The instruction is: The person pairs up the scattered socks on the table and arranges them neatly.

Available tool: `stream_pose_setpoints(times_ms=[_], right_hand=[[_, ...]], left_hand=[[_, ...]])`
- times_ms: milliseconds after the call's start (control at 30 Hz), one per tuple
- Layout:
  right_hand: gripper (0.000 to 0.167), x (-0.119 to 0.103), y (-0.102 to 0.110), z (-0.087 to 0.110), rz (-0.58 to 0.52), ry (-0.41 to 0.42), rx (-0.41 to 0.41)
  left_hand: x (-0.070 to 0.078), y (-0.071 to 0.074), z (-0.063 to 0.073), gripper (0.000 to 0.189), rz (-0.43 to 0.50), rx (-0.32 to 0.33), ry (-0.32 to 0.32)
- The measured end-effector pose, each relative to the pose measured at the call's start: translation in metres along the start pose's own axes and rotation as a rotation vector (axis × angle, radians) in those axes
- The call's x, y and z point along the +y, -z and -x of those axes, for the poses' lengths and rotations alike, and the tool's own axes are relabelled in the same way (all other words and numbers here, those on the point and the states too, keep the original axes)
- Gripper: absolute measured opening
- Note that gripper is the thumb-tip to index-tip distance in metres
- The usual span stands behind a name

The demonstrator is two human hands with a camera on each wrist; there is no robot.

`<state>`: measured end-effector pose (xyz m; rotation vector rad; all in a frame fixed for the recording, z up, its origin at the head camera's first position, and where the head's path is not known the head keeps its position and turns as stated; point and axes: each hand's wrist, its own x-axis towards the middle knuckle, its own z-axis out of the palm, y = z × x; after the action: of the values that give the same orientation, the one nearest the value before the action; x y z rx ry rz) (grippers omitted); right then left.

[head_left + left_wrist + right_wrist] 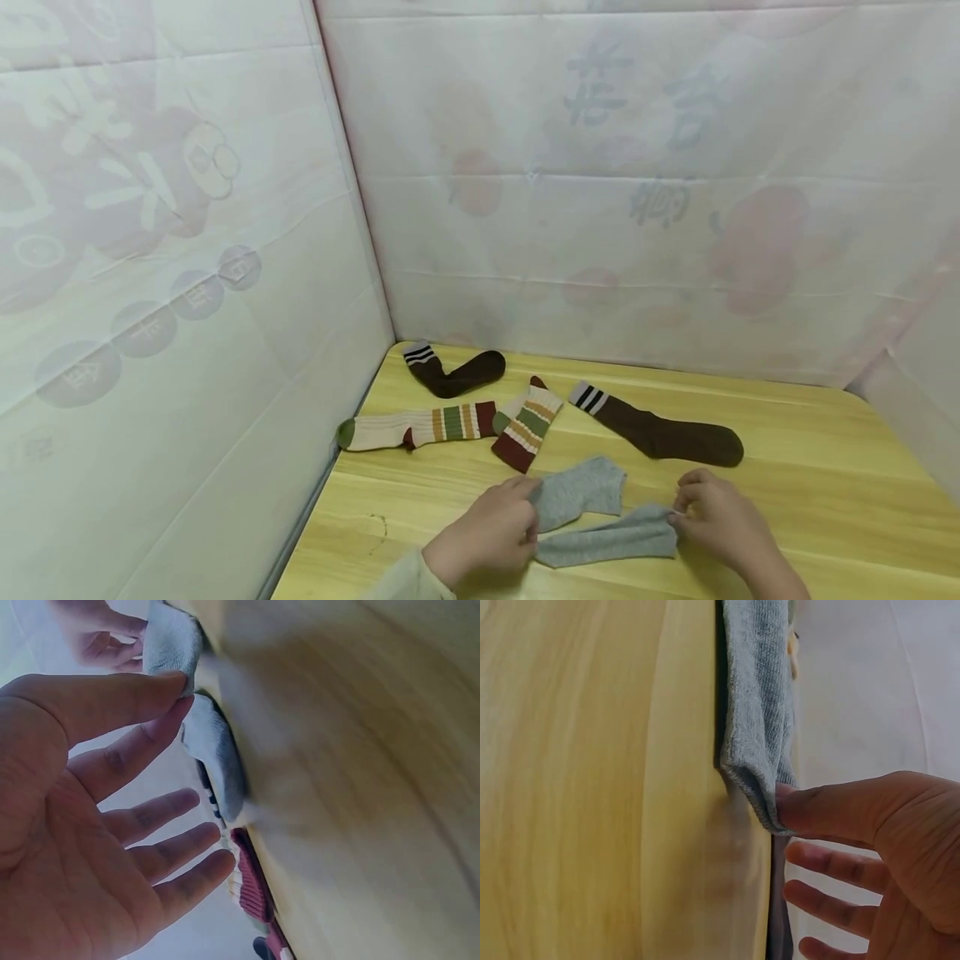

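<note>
While the left hand (491, 525) pinches one end of the lower grey sock (611, 540) between thumb and forefinger, its other three fingers spread apart, the right hand (723, 525) is clamped on the opposite end, thumb at the cuff's rim. With twelve o'clock as the far side in the head view, this sock stretches between the two hands on the tabletop (825, 483), its long axis running roughly nine to three: narrow end toward nine, cuff toward three. Just beyond it, toward twelve, lies the upper grey sock (581, 492), its axis nearer eight to two, with the cuff at the two o'clock end; whether the left hand touches its other end I cannot tell.

Farther out, toward eleven, a folded striped sock (534, 423) lies along a one-to-seven line, maroon cuff at seven. Beside it, toward nine, a cream striped sock (435, 427) points its green toe to nine. One brown sock (660, 429), toward one, aims its toe at four; the bent brown sock (450, 379), toward eleven, turns its toe to two.
</note>
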<state>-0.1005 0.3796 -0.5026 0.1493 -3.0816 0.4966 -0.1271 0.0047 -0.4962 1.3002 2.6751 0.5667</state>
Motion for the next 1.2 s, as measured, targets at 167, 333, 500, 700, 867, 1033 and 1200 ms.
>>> stream_pose_setpoints(times_ms=[167,333,500,700,867,1033,1200], right_hand=[[0.026,-0.004,-0.005,-0.006,0.013,0.012,-0.001],[0.03,-0.007,-0.006,-0.01,0.024,0.006,-0.014],[0.027,-0.01,-0.004,-0.013,0.002,-0.037,-0.069],[0.028,-0.012,0.002,-0.017,-0.012,-0.088,-0.146],[0.036,-0.009,0.005,-0.018,-0.007,-0.079,-0.183],[0.037,-0.007,0.006,-0.021,-0.016,-0.079,-0.196],[0.037,-0.006,0.005,-0.023,-0.015,-0.08,-0.199]], left_hand=[[-0.001,-0.001,0.0,0.031,-0.008,-0.011,0.041],[-0.003,-0.003,0.0,0.031,-0.008,-0.015,0.056],[-0.005,-0.007,-0.003,0.037,-0.002,-0.014,0.048],[-0.004,-0.01,-0.004,0.044,0.012,-0.006,0.046],[0.0,-0.008,-0.005,0.042,0.0,-0.018,0.06],[0.001,-0.01,-0.006,0.035,0.004,-0.006,0.075],[0.0,-0.014,-0.009,0.028,0.007,0.002,0.084]])
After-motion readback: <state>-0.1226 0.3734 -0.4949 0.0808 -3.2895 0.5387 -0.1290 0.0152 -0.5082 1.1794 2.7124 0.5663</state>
